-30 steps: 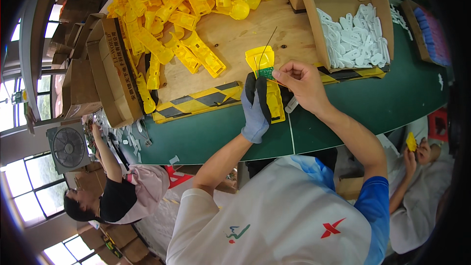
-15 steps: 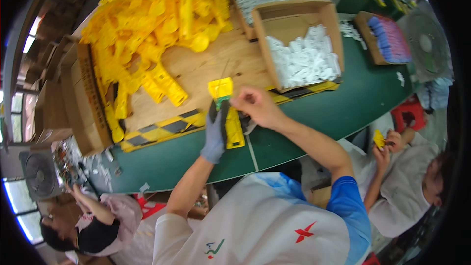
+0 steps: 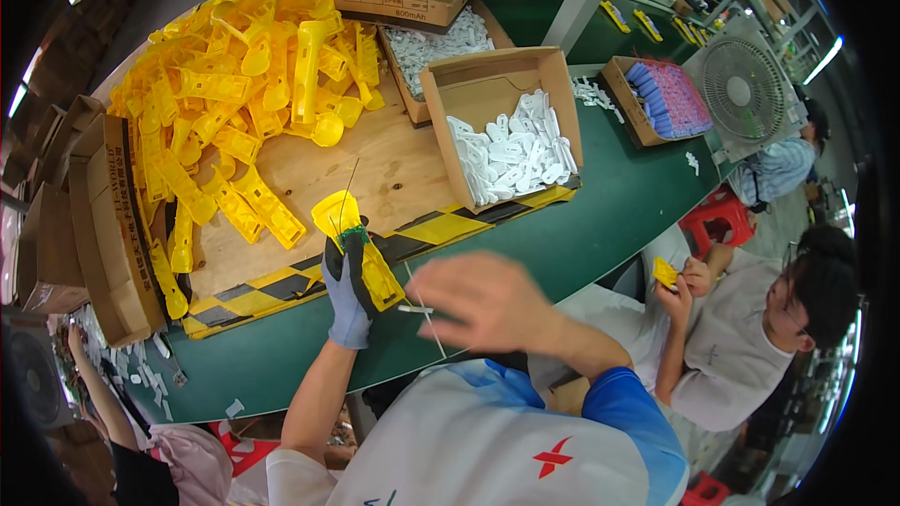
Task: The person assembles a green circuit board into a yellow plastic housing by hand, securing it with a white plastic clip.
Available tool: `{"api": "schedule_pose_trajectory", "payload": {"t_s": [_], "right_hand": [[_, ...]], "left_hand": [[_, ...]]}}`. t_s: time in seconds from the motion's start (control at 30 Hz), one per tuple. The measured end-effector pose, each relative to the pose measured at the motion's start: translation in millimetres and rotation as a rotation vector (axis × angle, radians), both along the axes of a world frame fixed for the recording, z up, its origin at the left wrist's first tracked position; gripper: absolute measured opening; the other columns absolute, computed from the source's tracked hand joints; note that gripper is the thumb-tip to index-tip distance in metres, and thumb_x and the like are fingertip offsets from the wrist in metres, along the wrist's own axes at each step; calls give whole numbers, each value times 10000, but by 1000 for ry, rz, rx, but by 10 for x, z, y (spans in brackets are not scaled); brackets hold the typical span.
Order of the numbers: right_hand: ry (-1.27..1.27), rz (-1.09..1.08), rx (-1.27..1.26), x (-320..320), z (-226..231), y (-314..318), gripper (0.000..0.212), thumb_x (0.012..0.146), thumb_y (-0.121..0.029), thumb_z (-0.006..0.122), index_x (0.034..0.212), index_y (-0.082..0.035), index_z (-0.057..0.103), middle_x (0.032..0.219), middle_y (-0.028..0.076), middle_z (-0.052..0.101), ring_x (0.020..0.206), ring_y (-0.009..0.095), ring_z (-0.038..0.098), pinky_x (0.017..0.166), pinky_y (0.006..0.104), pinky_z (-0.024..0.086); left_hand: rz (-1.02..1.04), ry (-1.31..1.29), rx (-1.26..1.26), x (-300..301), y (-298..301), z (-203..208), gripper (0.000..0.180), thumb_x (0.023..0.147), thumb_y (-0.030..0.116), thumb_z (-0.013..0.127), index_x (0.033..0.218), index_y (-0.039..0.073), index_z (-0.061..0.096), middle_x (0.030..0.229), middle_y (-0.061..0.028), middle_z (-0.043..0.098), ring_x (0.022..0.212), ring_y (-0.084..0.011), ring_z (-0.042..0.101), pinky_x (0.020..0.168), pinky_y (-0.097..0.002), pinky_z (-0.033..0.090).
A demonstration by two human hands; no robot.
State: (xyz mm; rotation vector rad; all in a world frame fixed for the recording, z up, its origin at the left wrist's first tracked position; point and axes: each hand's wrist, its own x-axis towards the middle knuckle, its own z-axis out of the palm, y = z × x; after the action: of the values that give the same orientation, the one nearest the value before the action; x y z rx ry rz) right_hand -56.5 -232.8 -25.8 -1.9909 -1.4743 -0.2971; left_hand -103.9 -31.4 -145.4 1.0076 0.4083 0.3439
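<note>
My left hand (image 3: 349, 290), in a grey and black glove, is closed around a yellow plastic housing (image 3: 382, 283). A bit of green (image 3: 353, 233), perhaps a circuit board, shows at the fingertips, and a thin dark wire (image 3: 351, 182) sticks up from the housing's far end. To the right, my bare right hand (image 3: 487, 305) hovers over the green table's near edge. It is blurred by motion, with its fingers stretched out and apart and nothing visible in them. A small white strip (image 3: 416, 308) lies just beside those fingers.
Yellow housings (image 3: 253, 84) are heaped on a wooden board (image 3: 389, 155) edged with striped tape. A cardboard box (image 3: 574, 103) of white plastic parts (image 3: 516, 145) stands right of it. Farther right are a box of purple-blue pieces (image 3: 647, 98) and a fan (image 3: 742, 84). A co-worker (image 3: 741, 337) sits at right.
My right hand has left the housing and moved down toward the table's near edge. My left hand still grips the housing, now more tilted. The whole view has shifted.
</note>
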Motion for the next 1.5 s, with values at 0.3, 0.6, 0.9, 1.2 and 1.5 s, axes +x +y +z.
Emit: {"api": "schedule_pose_trajectory", "payload": {"t_s": [0.3,0.6,0.9,1.2,1.5], "right_hand": [[-48,-554,-362,1675,-351,-468,110,786,-138,727,836,-42,711,868,116,679,893,323,626,784,434,491],[397,-415,278,602,-165,-86,106,907,-82,655,981,-10,680,905,87,715,710,96,626,669,242,496],[1301,152,122,528,-794,629,146,918,-111,671,1015,-1,658,820,16,641,696,57,563,626,213,463],[1254,126,59,569,-877,747,155,948,-131,644,1052,-34,583,782,-34,548,695,36,485,634,194,391],[1368,129,287,461,-992,776,370,887,-7,687,1222,24,532,957,35,620,910,104,586,829,246,487]], "left_hand": [[-94,17,-182,-6,166,-88,318,986,307,571,1206,80,536,856,-76,615,691,-205,618,587,-336,523],[-179,-7,-219,40,99,141,455,975,405,568,1305,98,506,881,-57,613,705,-163,621,587,-300,520],[-83,-56,-165,-9,72,102,344,987,319,587,1221,89,485,935,-33,595,792,-100,576,647,-263,499],[2,-37,137,-14,16,-85,404,993,201,567,1355,99,420,1029,-24,566,843,-64,508,716,-228,454],[112,-70,539,-52,-58,183,599,983,125,502,1512,55,229,1152,-149,602,974,-204,601,859,-340,496]]}}
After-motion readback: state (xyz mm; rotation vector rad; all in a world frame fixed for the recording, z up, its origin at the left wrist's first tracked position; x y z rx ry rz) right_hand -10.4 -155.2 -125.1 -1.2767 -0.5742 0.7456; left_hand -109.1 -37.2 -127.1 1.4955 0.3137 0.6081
